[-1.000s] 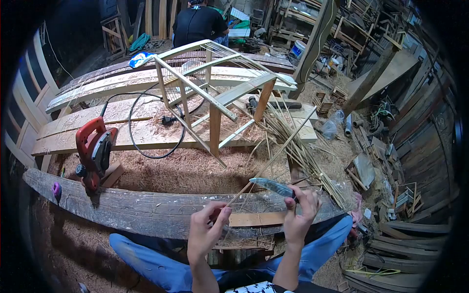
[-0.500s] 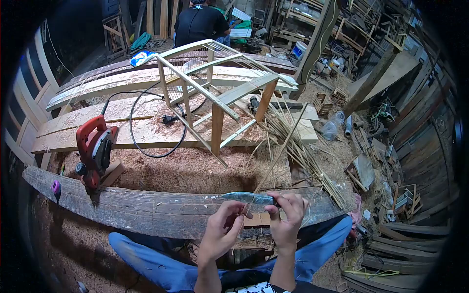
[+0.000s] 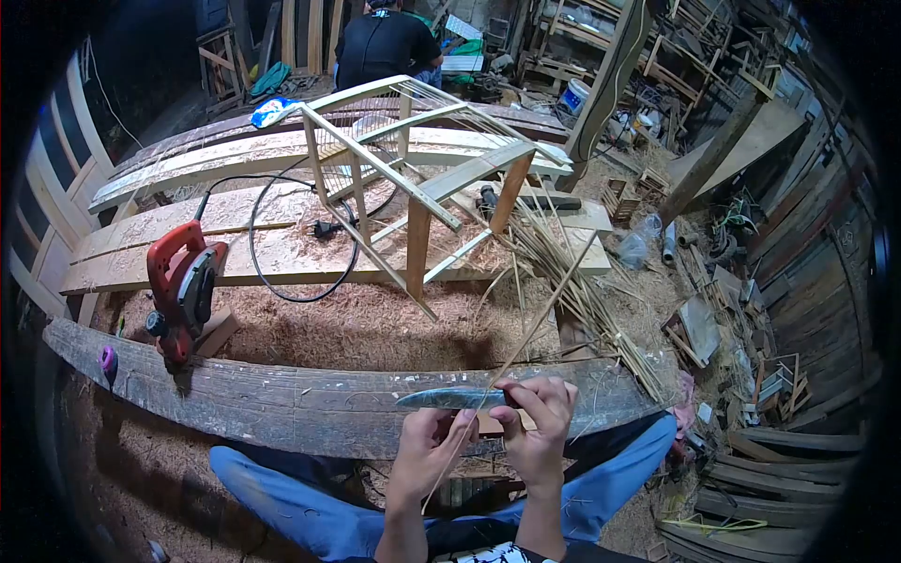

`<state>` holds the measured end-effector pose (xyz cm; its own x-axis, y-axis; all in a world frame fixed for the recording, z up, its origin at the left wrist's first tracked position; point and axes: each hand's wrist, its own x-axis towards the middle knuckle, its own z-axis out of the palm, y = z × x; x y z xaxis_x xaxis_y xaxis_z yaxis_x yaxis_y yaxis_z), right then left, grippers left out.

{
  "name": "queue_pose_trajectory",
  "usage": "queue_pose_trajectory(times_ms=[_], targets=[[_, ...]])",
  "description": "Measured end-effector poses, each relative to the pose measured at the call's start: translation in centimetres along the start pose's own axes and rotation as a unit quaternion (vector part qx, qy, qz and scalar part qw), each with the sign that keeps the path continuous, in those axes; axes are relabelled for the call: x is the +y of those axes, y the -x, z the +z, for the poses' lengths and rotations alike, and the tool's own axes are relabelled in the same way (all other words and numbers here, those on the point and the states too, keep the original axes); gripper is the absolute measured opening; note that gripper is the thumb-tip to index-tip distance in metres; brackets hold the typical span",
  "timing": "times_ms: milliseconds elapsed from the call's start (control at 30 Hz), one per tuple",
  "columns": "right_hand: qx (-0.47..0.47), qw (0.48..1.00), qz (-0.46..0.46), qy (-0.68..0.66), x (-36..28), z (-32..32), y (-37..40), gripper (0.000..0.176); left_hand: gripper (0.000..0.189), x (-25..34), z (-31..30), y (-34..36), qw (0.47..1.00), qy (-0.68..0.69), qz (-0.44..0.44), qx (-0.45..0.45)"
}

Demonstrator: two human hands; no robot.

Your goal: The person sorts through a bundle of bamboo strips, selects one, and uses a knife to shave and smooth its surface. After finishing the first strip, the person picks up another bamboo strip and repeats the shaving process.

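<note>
My right hand (image 3: 539,433) is closed round the handle of a knife (image 3: 439,398), whose broad blade points left above the plank bench. A long thin bamboo strip (image 3: 537,322) slants from the upper right down past the blade. Pinched in my left hand (image 3: 424,454), the strip passes between thumb and fingers, and its lower end hangs towards my lap. Blade and strip cross just above my left fingertips; whether the edge bites into the strip cannot be made out. Beyond lies a bundle of similar strips (image 3: 589,319).
A worn wooden plank (image 3: 310,399) spans in front of my knees. On it stand a red power planer (image 3: 180,286) and a purple-handled tool (image 3: 108,360). Behind are a slatted wooden frame (image 3: 418,202), a black cord (image 3: 251,249) and shavings-covered boards (image 3: 188,230). A person (image 3: 387,47) sits at the back.
My right hand and the knife have shifted left and slightly down. The strip's lower end now reaches further below my left hand, which stays nearly in place.
</note>
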<state>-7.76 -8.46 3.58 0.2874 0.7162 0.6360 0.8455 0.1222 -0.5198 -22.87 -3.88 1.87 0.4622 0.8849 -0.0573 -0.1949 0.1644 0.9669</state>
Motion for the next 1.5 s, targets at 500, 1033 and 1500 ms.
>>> queue_pose_trajectory(times_ms=[500, 1033, 1500], targets=[[0.021, 0.999, 0.007, 0.023, 0.5, -0.6, -0.2, 0.035, 0.018, 0.7, 0.7, 0.0, 0.998, -0.060, 0.011, 0.004], [0.059, 0.992, 0.071, 0.084, 3.6, -2.2, 0.1, 0.032, 0.021, 0.2, -1.3, -0.3, 0.996, -0.076, -0.031, -0.035], [0.086, 0.985, 0.107, 0.102, 4.5, -1.1, 0.4, 0.028, 0.023, 0.9, -0.7, -0.7, 0.991, -0.113, -0.062, -0.031]])
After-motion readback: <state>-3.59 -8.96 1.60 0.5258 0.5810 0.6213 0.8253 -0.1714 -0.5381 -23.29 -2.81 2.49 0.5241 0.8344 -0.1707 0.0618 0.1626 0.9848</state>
